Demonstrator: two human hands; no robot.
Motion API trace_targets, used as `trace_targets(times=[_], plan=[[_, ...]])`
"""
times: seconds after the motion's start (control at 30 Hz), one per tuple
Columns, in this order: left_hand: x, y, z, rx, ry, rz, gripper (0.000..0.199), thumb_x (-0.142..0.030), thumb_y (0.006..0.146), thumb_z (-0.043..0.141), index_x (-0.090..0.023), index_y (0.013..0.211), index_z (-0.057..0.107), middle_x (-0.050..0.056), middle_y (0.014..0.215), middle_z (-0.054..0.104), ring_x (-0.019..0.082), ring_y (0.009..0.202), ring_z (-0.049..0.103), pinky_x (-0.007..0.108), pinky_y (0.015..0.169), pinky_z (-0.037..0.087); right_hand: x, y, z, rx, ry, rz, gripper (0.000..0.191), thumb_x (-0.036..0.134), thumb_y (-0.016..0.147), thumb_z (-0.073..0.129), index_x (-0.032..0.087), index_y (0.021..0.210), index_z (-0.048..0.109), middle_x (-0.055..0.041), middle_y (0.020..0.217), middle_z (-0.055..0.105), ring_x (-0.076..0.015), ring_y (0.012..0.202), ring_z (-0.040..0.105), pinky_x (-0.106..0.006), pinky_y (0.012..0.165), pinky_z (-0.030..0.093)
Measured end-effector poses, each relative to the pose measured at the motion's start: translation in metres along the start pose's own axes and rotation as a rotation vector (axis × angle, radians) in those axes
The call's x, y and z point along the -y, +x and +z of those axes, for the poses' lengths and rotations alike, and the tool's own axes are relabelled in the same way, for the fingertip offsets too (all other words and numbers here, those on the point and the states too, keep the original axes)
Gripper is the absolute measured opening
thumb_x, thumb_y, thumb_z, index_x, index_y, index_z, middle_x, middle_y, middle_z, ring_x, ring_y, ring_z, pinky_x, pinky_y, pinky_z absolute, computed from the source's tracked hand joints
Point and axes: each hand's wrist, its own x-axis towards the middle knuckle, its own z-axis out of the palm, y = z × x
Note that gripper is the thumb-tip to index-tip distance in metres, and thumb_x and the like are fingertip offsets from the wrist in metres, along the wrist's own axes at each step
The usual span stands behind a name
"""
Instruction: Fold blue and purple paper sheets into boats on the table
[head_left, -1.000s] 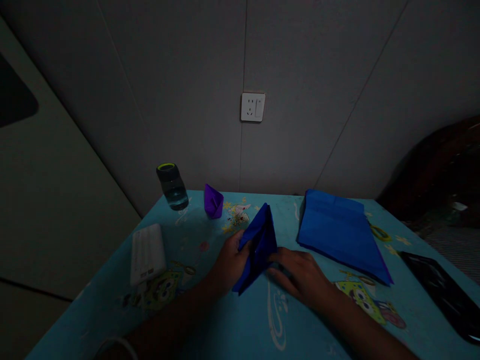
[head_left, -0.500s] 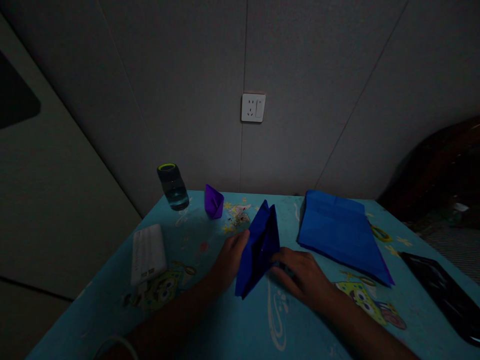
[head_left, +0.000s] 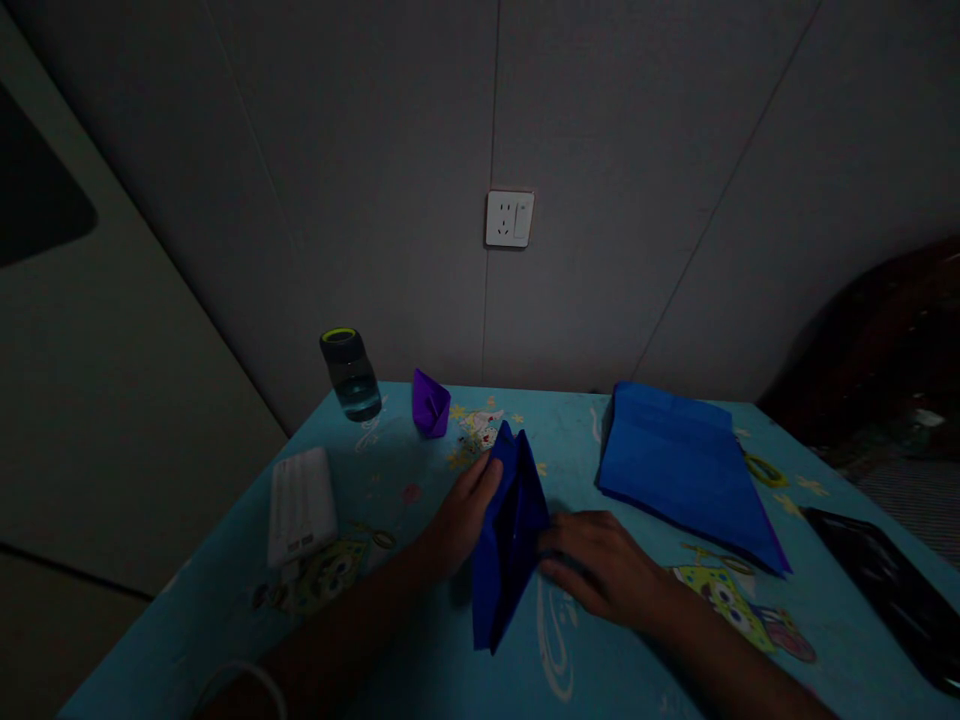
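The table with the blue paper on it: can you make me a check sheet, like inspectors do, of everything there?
Surface: patterned blue cloth with cartoon prints.
Job's things: blue folded paper, standing between the hands, its folds spread open.
Clutter: blue sheets, purple folded paper, bottle, white block, black flat thing, yellow loop beside the sheets.
Hands: left hand holds the paper's left side; right hand is at its right edge, too blurred to tell if gripping.
Cables: not sure; a white loop at the left forearm could be a cable or a band.
Surroundings: grey wall with a socket.
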Motion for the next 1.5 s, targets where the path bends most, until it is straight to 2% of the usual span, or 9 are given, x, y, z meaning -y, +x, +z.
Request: trace_targets(times=[0.2, 0.4, 0.57, 0.7, 0.8, 0.97, 1.13, 1.27, 1.5], plan=[[-0.007, 0.000, 0.001, 0.156, 0.214, 0.087, 0.050, -0.050, 0.093, 0.056, -0.021, 0.133, 0.058, 0.009, 0.117, 0.072, 0.029, 0.123, 0.059, 0.042, 0.105, 0.044, 0.000, 0.000, 0.002, -0.006, -0.004, 0.001, 0.028, 0.035, 0.105, 0.038, 0.019, 0.097, 0.060, -0.0022, 0.075, 0.066, -0.0150, 0.065, 0.061, -0.027, 0.061, 0.043], [0.001, 0.003, -0.002, 0.099, 0.303, 0.110, 0.043, -0.048, 0.092, 0.057, -0.017, 0.121, 0.066, 0.010, 0.112, 0.073, 0.029, 0.105, 0.067, 0.042, 0.095, 0.051, -0.002, 0.001, 0.002, 0.018, 0.003, 0.027, 0.029, 0.034, 0.105, 0.037, 0.019, 0.098, 0.061, -0.0028, 0.077, 0.067, -0.0151, 0.067, 0.062, -0.027, 0.063, 0.043], [-0.006, 0.002, -0.001, 0.096, 0.222, 0.025, 0.050, -0.046, 0.091, 0.059, -0.020, 0.134, 0.056, 0.011, 0.116, 0.072, 0.026, 0.096, 0.069, 0.037, 0.082, 0.055, 0.001, 0.001, 0.002, 0.066, 0.065, 0.000, 0.032, 0.036, 0.105, 0.037, 0.019, 0.095, 0.061, -0.0021, 0.074, 0.064, -0.0136, 0.065, 0.059, -0.026, 0.063, 0.041], [-0.009, 0.003, -0.002, 0.125, 0.239, 0.038, 0.048, -0.045, 0.094, 0.053, -0.018, 0.133, 0.056, 0.010, 0.106, 0.074, 0.022, 0.085, 0.069, 0.033, 0.076, 0.054, 0.003, 0.000, 0.003, 0.093, 0.069, -0.009, 0.033, 0.037, 0.105, 0.037, 0.019, 0.093, 0.061, -0.0014, 0.072, 0.062, -0.0133, 0.063, 0.057, -0.026, 0.062, 0.040], [-0.007, 0.004, -0.004, 0.108, 0.373, 0.120, 0.043, -0.043, 0.094, 0.052, -0.017, 0.127, 0.061, 0.008, 0.098, 0.074, 0.021, 0.085, 0.068, 0.032, 0.078, 0.053, 0.003, 0.000, 0.004, 0.090, 0.071, -0.006, 0.033, 0.037, 0.105, 0.036, 0.019, 0.093, 0.061, -0.0019, 0.072, 0.063, -0.0135, 0.064, 0.058, -0.026, 0.062, 0.041], [-0.009, 0.005, -0.003, 0.066, 0.474, 0.206, 0.037, -0.036, 0.095, 0.051, -0.018, 0.125, 0.063, 0.006, 0.098, 0.076, 0.023, 0.099, 0.068, 0.037, 0.095, 0.049, 0.002, -0.001, 0.005, 0.103, 0.053, 0.012, 0.032, 0.036, 0.105, 0.036, 0.019, 0.096, 0.061, -0.0027, 0.077, 0.067, -0.0139, 0.066, 0.061, -0.026, 0.063, 0.042], [-0.009, 0.003, -0.001, 0.052, 0.302, 0.120, 0.043, -0.045, 0.095, 0.052, -0.018, 0.127, 0.058, 0.009, 0.103, 0.075, 0.024, 0.095, 0.069, 0.034, 0.083, 0.053, 0.001, -0.001, 0.005, 0.089, 0.049, 0.019, 0.032, 0.037, 0.105, 0.036, 0.020, 0.096, 0.061, -0.0019, 0.076, 0.066, -0.0142, 0.066, 0.061, -0.027, 0.063, 0.043], [-0.008, 0.001, -0.002, 0.060, 0.196, 0.108, 0.046, -0.055, 0.095, 0.048, -0.018, 0.117, 0.062, 0.011, 0.106, 0.074, 0.023, 0.092, 0.070, 0.032, 0.077, 0.054, 0.001, 0.000, 0.005, 0.066, 0.058, 0.003, 0.031, 0.037, 0.105, 0.036, 0.020, 0.096, 0.060, -0.0017, 0.076, 0.065, -0.0144, 0.065, 0.061, -0.027, 0.062, 0.043], [-0.010, 0.003, -0.003, 0.050, 0.259, 0.149, 0.046, -0.060, 0.091, 0.054, -0.018, 0.106, 0.065, 0.010, 0.103, 0.074, 0.026, 0.097, 0.070, 0.034, 0.081, 0.054, 0.003, 0.001, 0.004, 0.065, 0.037, -0.006, 0.033, 0.038, 0.106, 0.035, 0.019, 0.096, 0.061, -0.0017, 0.075, 0.065, -0.0142, 0.065, 0.061, -0.028, 0.061, 0.042]])
